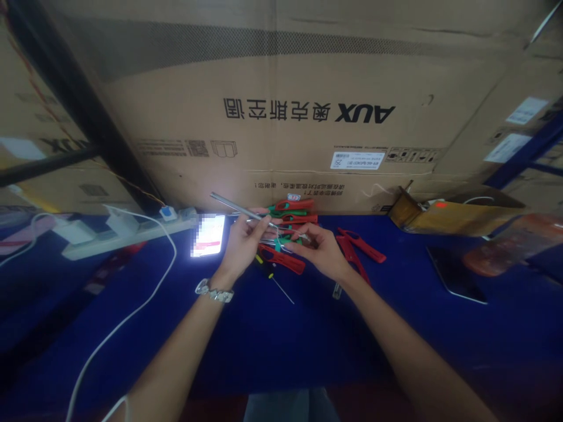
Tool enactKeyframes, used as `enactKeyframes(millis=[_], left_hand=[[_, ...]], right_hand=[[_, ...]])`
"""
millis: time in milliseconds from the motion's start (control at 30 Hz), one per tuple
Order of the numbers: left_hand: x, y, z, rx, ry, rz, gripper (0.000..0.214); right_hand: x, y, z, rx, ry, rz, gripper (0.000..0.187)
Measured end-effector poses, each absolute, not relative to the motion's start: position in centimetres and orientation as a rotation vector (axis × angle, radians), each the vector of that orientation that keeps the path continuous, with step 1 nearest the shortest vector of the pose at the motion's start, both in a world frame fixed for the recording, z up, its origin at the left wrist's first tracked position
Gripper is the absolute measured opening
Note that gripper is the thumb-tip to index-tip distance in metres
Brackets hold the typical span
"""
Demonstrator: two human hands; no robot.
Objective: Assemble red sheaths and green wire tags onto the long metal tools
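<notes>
My left hand [243,241] is closed around a thin metal tube [233,205], which slants up to the left. A thin pale wire [278,237] shows at the tube's lower right end. My right hand [323,251] pinches close to that end, its fingertips on the wire; finer detail there is too small to tell. Behind and under the hands lie several red and green long-necked lighters [295,212] with metal tubes. A red plastic handle piece [281,259] lies just below the fingers, and a screwdriver [269,271] with a black and yellow handle rests nearer to me.
Left of my hands a lit phone [208,235] lies by a white power strip [127,233] and a cable [163,275]. To the right are loose red handle pieces [361,245], a dark phone [455,275], a bottle [512,246] and an open box [466,218]. A large carton [281,76] stands behind.
</notes>
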State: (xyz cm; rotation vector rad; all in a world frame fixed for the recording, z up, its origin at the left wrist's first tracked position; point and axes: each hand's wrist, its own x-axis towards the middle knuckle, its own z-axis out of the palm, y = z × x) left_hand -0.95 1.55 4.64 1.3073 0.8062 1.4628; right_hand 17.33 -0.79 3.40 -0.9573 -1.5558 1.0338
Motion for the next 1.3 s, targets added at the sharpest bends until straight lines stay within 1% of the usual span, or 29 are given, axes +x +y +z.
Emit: enactKeyframes(millis=[233, 367, 433, 567, 867, 1100, 1300], left_hand=[[-0.6, 1.5, 4.2, 1.337, 0.818, 1.464, 0.039], [-0.4, 1.5, 4.0, 1.343, 0.804, 1.467, 0.039], [-0.4, 1.5, 4.0, 1.334, 0.791, 1.455, 0.039], [-0.3, 1.3, 4.2, 1.265, 0.775, 1.425, 0.041], [-0.4, 0.7, 4.9, 1.036, 0.715, 1.359, 0.042], [-0.6, 0.8, 5.3, 0.975, 0.726, 1.404, 0.052], [-0.8, 1.2, 4.9, 1.112, 0.767, 1.384, 0.055]], right_hand=[[17.0, -1.2, 3.6, -1.020, -1.585, 0.948, 0.043], [16.9, -1.2, 3.5, -1.059, -1.605, 0.862, 0.035], [17.0, -1.0, 3.5, -1.045, -1.596, 0.871, 0.031], [17.3, -0.4, 3.2, -1.000, -1.596, 0.942, 0.028], [17.5, -0.5, 3.6, -0.954, -1.606, 0.967, 0.028], [17.9, -0.8, 4.3, -0.921, -1.640, 0.937, 0.025], [17.7, -1.0, 4.1, -1.048, -1.663, 0.799, 0.026]])
